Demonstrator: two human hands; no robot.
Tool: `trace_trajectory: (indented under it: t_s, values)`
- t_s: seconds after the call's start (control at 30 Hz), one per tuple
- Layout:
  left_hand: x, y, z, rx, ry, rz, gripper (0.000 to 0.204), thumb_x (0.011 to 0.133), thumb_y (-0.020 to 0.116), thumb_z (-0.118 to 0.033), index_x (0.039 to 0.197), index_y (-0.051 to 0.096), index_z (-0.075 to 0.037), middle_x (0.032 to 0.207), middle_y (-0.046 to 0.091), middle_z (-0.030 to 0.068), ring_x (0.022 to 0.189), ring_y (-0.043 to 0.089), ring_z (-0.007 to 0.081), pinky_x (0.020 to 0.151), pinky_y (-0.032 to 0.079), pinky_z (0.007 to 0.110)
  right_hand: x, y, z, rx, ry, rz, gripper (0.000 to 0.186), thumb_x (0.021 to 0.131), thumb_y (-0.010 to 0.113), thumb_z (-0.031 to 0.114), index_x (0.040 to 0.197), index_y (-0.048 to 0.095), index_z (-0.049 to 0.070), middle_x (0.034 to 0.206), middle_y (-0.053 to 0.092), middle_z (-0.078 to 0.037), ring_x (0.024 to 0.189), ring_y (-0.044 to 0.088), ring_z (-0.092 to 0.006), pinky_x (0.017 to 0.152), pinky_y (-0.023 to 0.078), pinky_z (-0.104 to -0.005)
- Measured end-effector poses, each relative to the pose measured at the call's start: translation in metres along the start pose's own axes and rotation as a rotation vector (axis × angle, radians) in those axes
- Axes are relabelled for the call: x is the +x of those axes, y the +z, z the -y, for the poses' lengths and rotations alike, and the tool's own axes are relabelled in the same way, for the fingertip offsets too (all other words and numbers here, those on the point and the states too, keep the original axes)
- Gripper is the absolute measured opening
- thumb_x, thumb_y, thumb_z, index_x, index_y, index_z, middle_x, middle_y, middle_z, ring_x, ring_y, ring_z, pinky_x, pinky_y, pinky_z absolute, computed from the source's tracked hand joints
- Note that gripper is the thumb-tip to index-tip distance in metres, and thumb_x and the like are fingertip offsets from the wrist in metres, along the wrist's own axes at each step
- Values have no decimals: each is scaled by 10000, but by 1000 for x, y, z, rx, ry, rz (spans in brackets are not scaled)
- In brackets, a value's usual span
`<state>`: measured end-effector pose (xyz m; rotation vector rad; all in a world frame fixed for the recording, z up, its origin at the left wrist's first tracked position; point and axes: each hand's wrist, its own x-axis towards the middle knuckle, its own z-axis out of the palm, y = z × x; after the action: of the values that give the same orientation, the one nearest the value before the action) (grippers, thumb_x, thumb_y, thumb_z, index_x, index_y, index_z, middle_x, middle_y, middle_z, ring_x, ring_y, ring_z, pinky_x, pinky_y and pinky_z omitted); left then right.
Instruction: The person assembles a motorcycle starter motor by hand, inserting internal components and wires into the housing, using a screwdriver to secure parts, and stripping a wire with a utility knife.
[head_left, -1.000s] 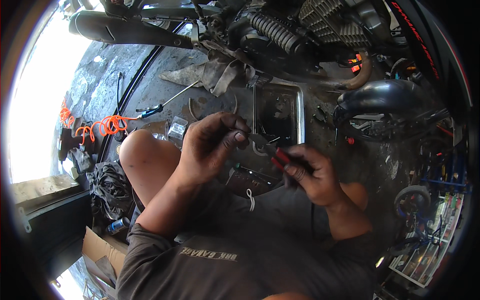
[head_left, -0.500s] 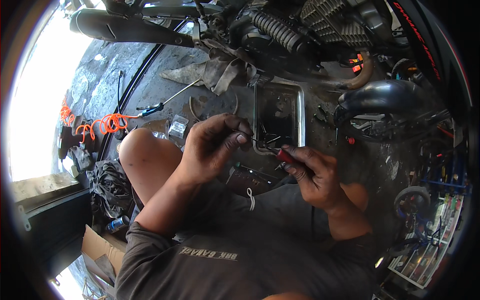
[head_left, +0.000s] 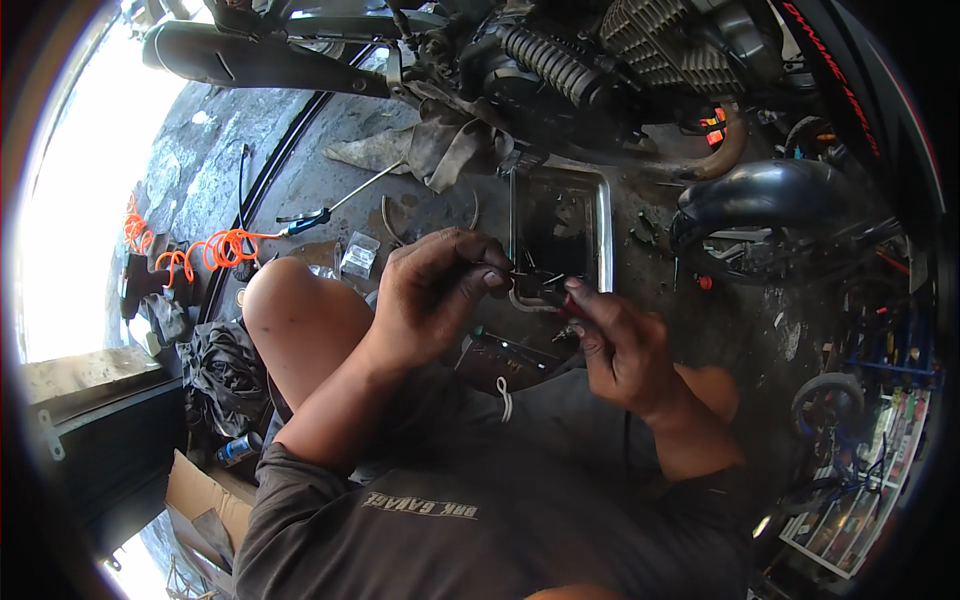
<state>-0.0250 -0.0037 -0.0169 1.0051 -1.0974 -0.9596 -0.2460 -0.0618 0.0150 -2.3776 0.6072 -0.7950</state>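
Just in front of the near end of a metal tray [head_left: 606, 225], both my hands are raised close together. My left hand [head_left: 428, 295] is closed in a pinch, thumb against the fingers, on a small thin piece too fine to name. My right hand [head_left: 632, 355] grips a red-handled tool [head_left: 570, 307]. Its dark, narrow end points left toward my left fingertips; I cannot tell its exact kind or whether it touches the small piece. Dark liquid and several small thin metal parts show in the tray.
A motorcycle engine [head_left: 660, 50] and muffler [head_left: 220, 58] stretch across the far side. On the left floor lie a blue air blow gun [head_left: 305, 221], an orange coiled hose [head_left: 228, 248] and a small clear plastic bag [head_left: 359, 254]. A cardboard box [head_left: 205, 500] stands near left.
My right hand has turned slightly and shifted a little, so less of the red handle shows. My left hand keeps its pinch almost in place.
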Motion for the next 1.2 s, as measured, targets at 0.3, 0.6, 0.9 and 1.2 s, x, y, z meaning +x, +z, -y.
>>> trace_trajectory:
  t_s: [0.3,0.6,0.9,1.2]
  values:
    - [-1,-2,0,73,123,29,58,876,601,77,924,611,47,886,648,87,815,645,137,733,518,270,-1,-19,1,954,658,222,264,917,586,31,1180,604,41,844,658,-149,709,683,-208,570,554,-291]
    - [1,-15,6,-403,-201,123,127,874,678,10,988,622,9,957,658,68,867,624,127,768,499,262,7,-16,-9,-230,-159,-15,437,788,644,7,1215,644,101,907,643,-96,698,668,-194,556,553,-287]
    - [2,-17,-11,-159,-198,129,148,862,674,35,1006,642,25,965,671,78,890,634,127,796,506,266,13,-32,-5,-571,-361,61,386,770,697,92,1146,695,178,992,639,-99,753,648,-205,614,556,-308]
    - [2,-18,-15,-81,-198,187,127,855,634,92,974,651,50,971,686,109,926,658,151,798,522,266,17,-34,-10,-547,-425,-38,222,746,749,148,957,735,219,942,622,-50,702,595,-177,541,530,-285]
